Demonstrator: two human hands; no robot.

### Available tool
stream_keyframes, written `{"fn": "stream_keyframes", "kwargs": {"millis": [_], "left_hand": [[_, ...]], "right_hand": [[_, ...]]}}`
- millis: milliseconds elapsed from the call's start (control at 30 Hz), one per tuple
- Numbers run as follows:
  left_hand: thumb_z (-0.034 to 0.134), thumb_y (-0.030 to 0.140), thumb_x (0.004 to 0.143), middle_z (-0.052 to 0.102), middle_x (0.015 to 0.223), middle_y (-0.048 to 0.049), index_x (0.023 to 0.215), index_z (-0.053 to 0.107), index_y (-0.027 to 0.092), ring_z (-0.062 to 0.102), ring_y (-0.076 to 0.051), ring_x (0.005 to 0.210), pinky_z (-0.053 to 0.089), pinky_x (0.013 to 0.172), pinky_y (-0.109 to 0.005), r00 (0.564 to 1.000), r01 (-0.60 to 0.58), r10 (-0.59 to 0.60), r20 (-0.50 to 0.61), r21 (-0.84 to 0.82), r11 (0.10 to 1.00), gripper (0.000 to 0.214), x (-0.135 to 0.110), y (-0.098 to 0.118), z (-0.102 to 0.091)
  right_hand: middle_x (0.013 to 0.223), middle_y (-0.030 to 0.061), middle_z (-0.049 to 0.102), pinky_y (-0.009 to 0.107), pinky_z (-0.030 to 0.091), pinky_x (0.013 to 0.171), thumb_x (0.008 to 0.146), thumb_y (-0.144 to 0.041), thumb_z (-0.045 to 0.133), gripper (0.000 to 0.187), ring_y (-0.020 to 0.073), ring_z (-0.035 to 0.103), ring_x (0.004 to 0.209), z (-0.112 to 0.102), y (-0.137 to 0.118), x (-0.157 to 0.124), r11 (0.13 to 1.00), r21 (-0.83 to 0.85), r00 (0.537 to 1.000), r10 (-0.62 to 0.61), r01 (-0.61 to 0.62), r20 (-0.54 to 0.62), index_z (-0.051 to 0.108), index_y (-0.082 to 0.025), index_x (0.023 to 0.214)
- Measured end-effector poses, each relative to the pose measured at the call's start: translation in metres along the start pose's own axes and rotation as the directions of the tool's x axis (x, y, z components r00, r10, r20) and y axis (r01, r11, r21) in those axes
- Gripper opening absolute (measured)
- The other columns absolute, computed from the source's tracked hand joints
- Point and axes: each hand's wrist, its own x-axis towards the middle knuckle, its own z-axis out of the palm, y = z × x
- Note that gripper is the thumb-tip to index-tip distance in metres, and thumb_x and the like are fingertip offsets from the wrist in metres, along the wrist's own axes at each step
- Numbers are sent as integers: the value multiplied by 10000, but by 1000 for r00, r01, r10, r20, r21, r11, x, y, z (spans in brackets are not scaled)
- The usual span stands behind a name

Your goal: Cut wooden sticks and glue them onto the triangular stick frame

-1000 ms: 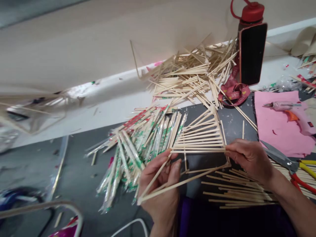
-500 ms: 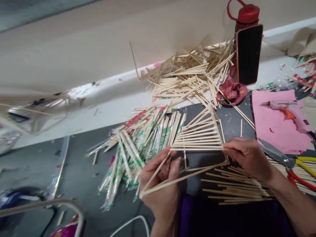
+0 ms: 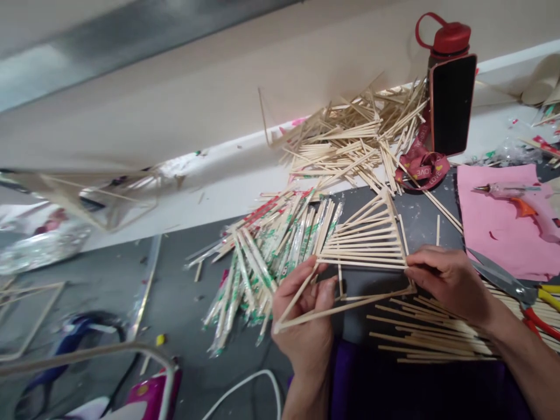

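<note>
Between my two hands is a frame of wooden chopsticks (image 3: 365, 252), with a row of sticks fanned across its upper part like slats. My left hand (image 3: 304, 309) is closed on its left side; one corner of the frame juts out over the palm. At the right end of the lowest slat, the thumb and fingers of my right hand (image 3: 441, 280) pinch the frame. Loose chopsticks (image 3: 433, 335) lie below and behind the right hand. Left of the frame is a heap of plastic-wrapped chopsticks (image 3: 258, 256).
A pile of bare chopsticks (image 3: 350, 134) lies against the wall. A red-capped bottle (image 3: 450, 38) with a phone (image 3: 452, 105) leaning on it stands at the back right. A glue gun (image 3: 520, 198) rests on pink cloth (image 3: 485, 233), near scissors (image 3: 511, 283). More stick frames (image 3: 105, 204) are at left.
The view has shifted, so everything appears farther right and more of the left side shows. Both hands keep the same hold on the chopstick frame.
</note>
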Motion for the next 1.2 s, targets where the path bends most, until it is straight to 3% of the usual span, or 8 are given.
{"fn": "stream_keyframes", "kwargs": {"millis": [700,1067,1200], "left_hand": [[749,221,759,688,1124,-93,1004,648,176,710,-201,928,610,672,-276,1000,-19,18,8,34,999,269,1,-5,-4],[759,235,750,694,1093,-87,1021,649,175,709,-197,915,604,629,-254,999,-38,38,4,47,998,298,2,-6,-2],[758,242,752,692,1095,-84,1026,649,174,709,-197,914,606,620,-252,1000,-28,28,9,51,998,302,2,-6,-2]], "right_hand": [[719,41,640,246,429,585,882,-142,495,189,137,580,648,-5,-3,1,997,83,997,-3,-4,75,670,-170,817],[667,6,590,229,401,556,889,-174,530,163,108,522,601,-7,-4,3,999,29,996,-33,31,82,679,-160,825],[687,14,620,230,423,597,903,-155,519,188,111,559,633,-7,-2,4,999,0,996,-46,46,79,686,-165,819]]}}
